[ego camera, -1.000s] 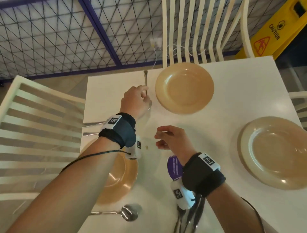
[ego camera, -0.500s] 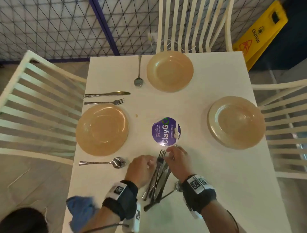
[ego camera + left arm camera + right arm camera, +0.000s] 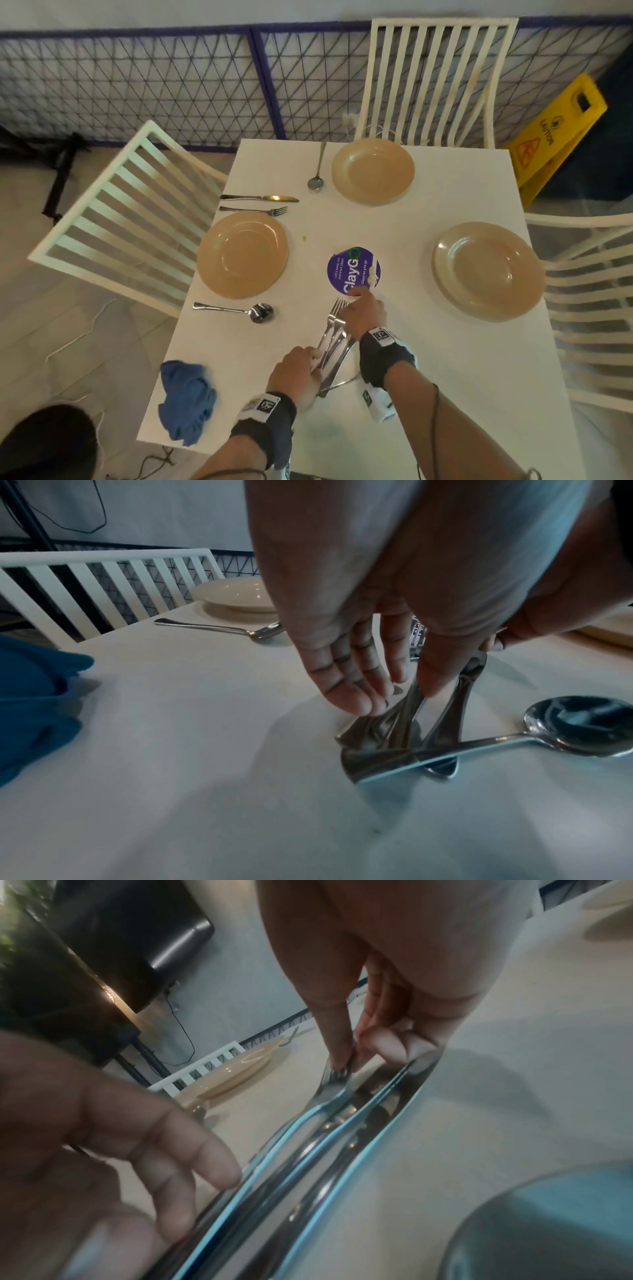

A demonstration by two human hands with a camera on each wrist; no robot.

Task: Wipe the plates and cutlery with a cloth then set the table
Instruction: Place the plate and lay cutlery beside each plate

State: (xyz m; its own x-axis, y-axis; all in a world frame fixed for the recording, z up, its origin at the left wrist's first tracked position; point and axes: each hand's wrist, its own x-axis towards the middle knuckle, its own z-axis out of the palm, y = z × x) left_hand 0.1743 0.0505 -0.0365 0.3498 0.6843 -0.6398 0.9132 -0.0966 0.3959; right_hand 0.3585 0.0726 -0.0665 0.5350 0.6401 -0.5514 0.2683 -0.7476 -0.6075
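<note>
A pile of forks and knives (image 3: 334, 342) lies near the front of the white table (image 3: 445, 377), over a spoon (image 3: 578, 726). My left hand (image 3: 313, 363) pinches the handle ends (image 3: 394, 693) between thumb and fingers. My right hand (image 3: 352, 301) pinches the tines of one fork (image 3: 342, 1069) at the pile's far end. Three tan plates stand set: left (image 3: 242, 254), far (image 3: 373, 171), right (image 3: 488, 270). A knife (image 3: 258, 198), a fork (image 3: 253, 209) and a spoon (image 3: 236, 310) flank the left plate. Another spoon (image 3: 317, 171) lies beside the far plate. A crumpled blue cloth (image 3: 186, 399) sits at the front left corner.
A round purple sticker (image 3: 352, 270) marks the table's middle. White slatted chairs stand at the left (image 3: 120, 212), far (image 3: 431, 78) and right (image 3: 589, 308) sides. A yellow caution sign (image 3: 555, 137) leans at the back right, before a wire fence (image 3: 137, 85).
My left hand left the far spoon and came back to the pile. Both hands closed on the cutlery; since then the left slid to the handles, the right to the tines.
</note>
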